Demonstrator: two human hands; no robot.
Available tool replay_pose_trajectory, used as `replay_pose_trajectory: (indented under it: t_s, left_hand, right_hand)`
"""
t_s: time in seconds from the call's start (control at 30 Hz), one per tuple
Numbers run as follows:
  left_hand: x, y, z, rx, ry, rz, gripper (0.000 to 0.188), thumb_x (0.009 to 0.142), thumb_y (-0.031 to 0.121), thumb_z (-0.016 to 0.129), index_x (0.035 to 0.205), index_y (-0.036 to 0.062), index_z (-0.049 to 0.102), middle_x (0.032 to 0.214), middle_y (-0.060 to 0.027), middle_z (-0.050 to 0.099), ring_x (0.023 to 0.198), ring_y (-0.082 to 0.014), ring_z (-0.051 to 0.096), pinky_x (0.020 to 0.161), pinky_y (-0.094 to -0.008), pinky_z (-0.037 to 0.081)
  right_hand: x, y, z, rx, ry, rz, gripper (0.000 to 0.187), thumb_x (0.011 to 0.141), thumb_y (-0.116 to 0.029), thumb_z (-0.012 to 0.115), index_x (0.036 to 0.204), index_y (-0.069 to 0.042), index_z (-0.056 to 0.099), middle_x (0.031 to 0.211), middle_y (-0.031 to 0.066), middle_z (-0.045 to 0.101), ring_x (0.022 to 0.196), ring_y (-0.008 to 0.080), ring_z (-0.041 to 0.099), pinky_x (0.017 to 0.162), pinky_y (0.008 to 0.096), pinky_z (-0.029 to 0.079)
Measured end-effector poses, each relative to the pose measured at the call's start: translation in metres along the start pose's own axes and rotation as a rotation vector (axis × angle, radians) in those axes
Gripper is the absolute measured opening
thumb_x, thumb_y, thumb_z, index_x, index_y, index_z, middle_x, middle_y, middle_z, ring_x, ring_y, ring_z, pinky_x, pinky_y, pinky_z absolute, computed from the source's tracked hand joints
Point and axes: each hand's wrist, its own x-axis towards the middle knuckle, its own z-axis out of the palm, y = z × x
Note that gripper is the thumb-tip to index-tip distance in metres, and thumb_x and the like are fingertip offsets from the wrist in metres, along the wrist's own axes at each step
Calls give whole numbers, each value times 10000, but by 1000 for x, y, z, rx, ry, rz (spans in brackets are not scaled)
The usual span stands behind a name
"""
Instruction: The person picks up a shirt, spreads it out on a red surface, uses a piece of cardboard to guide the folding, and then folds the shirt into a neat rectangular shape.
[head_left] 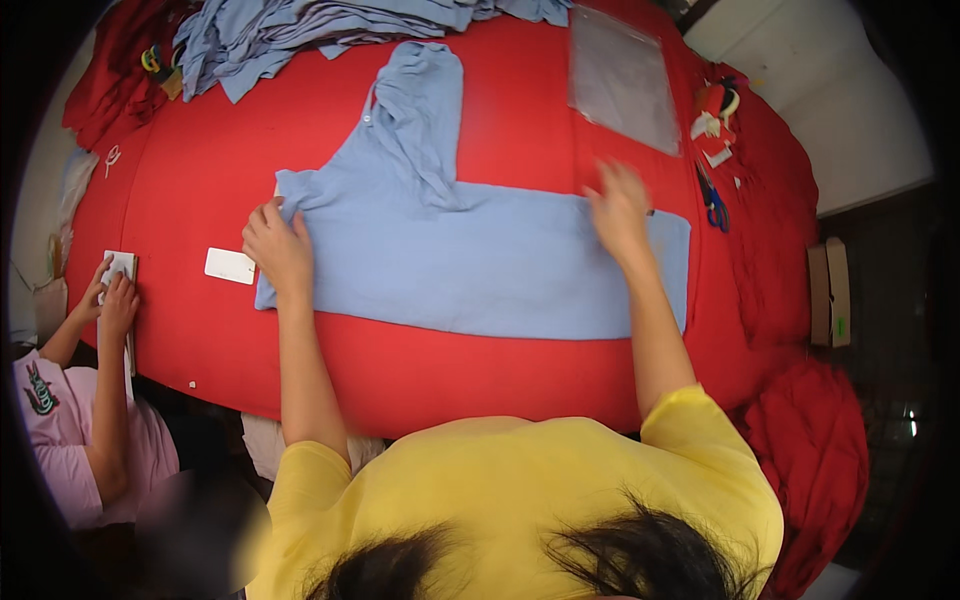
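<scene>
A light blue garment point(470, 265) lies spread on the red cloth, its long folded panel running from left to right. One narrower, crumpled part reaches away from me and carries a small button. At the panel's left end, my left hand point(280, 248) grips the fabric edge with curled fingers. A white tag point(230, 266) sticks out beside that hand. My right hand point(622, 208), blurred by motion, is over the panel's upper edge near its right end. Its fingers are apart and appear to hold nothing.
Blue garments point(300, 40) are heaped at the far edge of the red-covered table point(480, 375). Clear plastic bags point(625, 80) lie far right, near blue-handled scissors point(714, 208) and a tape roll point(730, 102). At left, another person's hands point(118, 298) rest on a white pad.
</scene>
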Motion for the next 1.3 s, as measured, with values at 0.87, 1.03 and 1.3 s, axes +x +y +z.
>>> replay_pose_trajectory:
  t_s: [0.87, 1.03, 1.3]
  left_hand:
    - [-27, 4, 29, -1552, -642, -698, 394, 940, 298, 494, 1195, 2, 544, 1317, -167, 520, 1080, -338, 557, 906, -422, 433]
    - [-14, 49, -20, -1917, -543, -1156, 499, 954, 280, 529, 1302, -59, 412, 1352, -175, 476, 1244, -279, 477, 1078, -427, 362]
    - [-27, -4, -7, -2084, -546, -1003, 469, 921, 104, 546, 1320, -60, 362, 1331, -184, 468, 1288, -325, 436, 1095, -489, 351]
  right_hand:
    - [-60, -54, -48, 1389, -728, 108, 184, 782, 62, 532, 932, -46, 535, 1029, 90, 589, 985, 166, 554, 872, 292, 438]
    - [-84, -82, -50, 1062, -566, 30, 144, 769, 59, 516, 872, -39, 540, 989, 38, 508, 876, 159, 480, 826, 276, 415]
    - [-68, -87, -24, 896, -324, 16, 148, 774, 40, 547, 892, -42, 582, 1099, 69, 543, 992, 194, 524, 849, 279, 418]
